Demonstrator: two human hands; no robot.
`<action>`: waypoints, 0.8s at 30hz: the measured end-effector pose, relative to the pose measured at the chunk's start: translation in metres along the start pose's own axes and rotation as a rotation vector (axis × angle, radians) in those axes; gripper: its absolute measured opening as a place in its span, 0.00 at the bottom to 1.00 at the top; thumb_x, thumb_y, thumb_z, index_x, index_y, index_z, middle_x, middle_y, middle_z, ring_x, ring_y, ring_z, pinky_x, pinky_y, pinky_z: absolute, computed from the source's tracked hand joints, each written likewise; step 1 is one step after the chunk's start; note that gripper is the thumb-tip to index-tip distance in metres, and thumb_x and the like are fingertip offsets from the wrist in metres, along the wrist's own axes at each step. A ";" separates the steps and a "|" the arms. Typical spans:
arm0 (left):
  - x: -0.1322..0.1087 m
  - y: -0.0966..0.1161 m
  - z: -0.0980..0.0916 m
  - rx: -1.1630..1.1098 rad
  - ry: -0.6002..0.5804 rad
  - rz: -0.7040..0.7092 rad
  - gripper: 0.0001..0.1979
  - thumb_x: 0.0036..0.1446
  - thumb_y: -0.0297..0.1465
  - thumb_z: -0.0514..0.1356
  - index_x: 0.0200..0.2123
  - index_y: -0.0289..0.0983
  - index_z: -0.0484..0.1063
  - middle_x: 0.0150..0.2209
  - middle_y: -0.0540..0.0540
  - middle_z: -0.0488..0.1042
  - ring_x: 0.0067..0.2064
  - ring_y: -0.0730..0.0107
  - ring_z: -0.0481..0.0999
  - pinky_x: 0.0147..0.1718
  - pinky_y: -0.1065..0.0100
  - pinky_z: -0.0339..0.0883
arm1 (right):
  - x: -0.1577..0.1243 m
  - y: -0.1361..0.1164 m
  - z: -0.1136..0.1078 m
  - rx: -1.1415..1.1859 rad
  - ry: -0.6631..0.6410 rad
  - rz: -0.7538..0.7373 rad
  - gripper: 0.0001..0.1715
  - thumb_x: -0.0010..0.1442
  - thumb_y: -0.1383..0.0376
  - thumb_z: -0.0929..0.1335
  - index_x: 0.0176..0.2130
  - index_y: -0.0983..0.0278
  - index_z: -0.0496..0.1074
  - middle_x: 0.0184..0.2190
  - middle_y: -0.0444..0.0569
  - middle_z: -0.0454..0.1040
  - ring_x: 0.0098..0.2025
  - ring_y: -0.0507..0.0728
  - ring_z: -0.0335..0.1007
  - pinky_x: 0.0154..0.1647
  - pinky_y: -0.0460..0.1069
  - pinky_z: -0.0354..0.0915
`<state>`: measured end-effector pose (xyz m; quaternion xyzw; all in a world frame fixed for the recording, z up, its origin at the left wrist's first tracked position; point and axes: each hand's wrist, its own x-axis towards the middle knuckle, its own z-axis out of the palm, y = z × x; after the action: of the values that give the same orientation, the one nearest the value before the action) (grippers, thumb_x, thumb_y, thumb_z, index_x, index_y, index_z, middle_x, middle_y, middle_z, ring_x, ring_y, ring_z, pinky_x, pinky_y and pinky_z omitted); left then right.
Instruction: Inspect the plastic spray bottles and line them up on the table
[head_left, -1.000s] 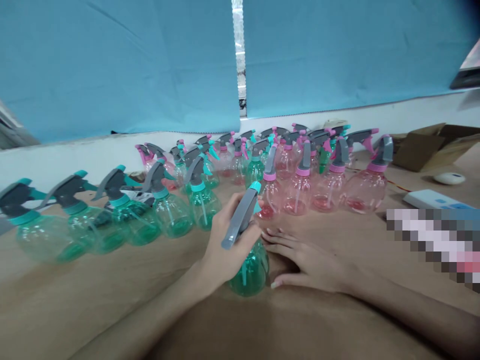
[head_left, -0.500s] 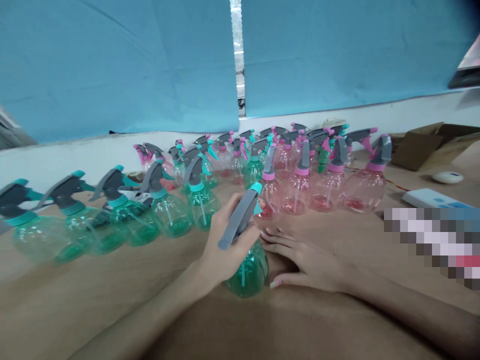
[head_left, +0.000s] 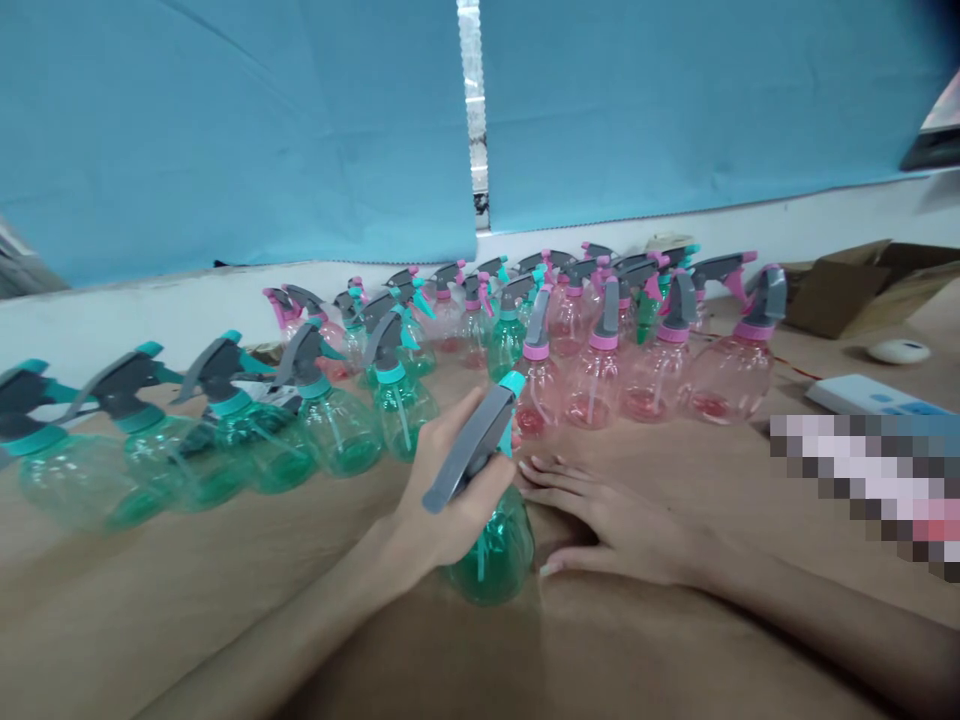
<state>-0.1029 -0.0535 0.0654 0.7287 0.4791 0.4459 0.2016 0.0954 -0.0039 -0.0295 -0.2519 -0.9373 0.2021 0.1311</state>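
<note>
My left hand [head_left: 450, 500] is wrapped round the neck of a green spray bottle [head_left: 495, 560] with a grey and teal trigger head. That bottle is near the middle of the table [head_left: 247, 600], its nozzle pointing away from me. Just right of it, my right hand [head_left: 607, 520] rests palm down with fingers stretched out, holding nothing. A slanting row of green spray bottles [head_left: 341, 430] stands to the left. Ahead and to the right is a row of pink spray bottles [head_left: 592, 385].
More pink and green spray bottles crowd the back of the table. An open cardboard box [head_left: 847, 290], a white mouse [head_left: 898, 351] and a white and blue box-shaped object [head_left: 870, 395] lie at the right. Blue cloth [head_left: 247, 130] hangs behind.
My left hand and the green spray bottle in it have shifted slightly left and towards me. My right hand stays flat in the same spot.
</note>
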 end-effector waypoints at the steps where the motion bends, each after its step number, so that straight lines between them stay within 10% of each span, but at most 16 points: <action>1: 0.000 0.000 0.000 -0.007 -0.001 -0.009 0.06 0.49 0.26 0.53 0.25 0.41 0.56 0.21 0.55 0.54 0.22 0.73 0.54 0.22 0.68 0.53 | 0.000 0.000 0.000 0.001 -0.001 0.001 0.45 0.56 0.41 0.63 0.64 0.58 0.50 0.66 0.49 0.50 0.67 0.62 0.42 0.65 0.61 0.44; 24: -0.003 0.000 0.003 -0.098 0.033 -0.042 0.08 0.49 0.23 0.54 0.28 0.41 0.56 0.25 0.55 0.58 0.26 0.73 0.58 0.26 0.69 0.55 | 0.000 0.003 0.001 0.037 -0.004 0.011 0.45 0.56 0.42 0.64 0.64 0.56 0.51 0.65 0.48 0.51 0.66 0.63 0.44 0.65 0.61 0.43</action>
<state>-0.1005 -0.0561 0.0620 0.7004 0.4752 0.4763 0.2382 0.0964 -0.0021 -0.0312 -0.2542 -0.9323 0.2206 0.1325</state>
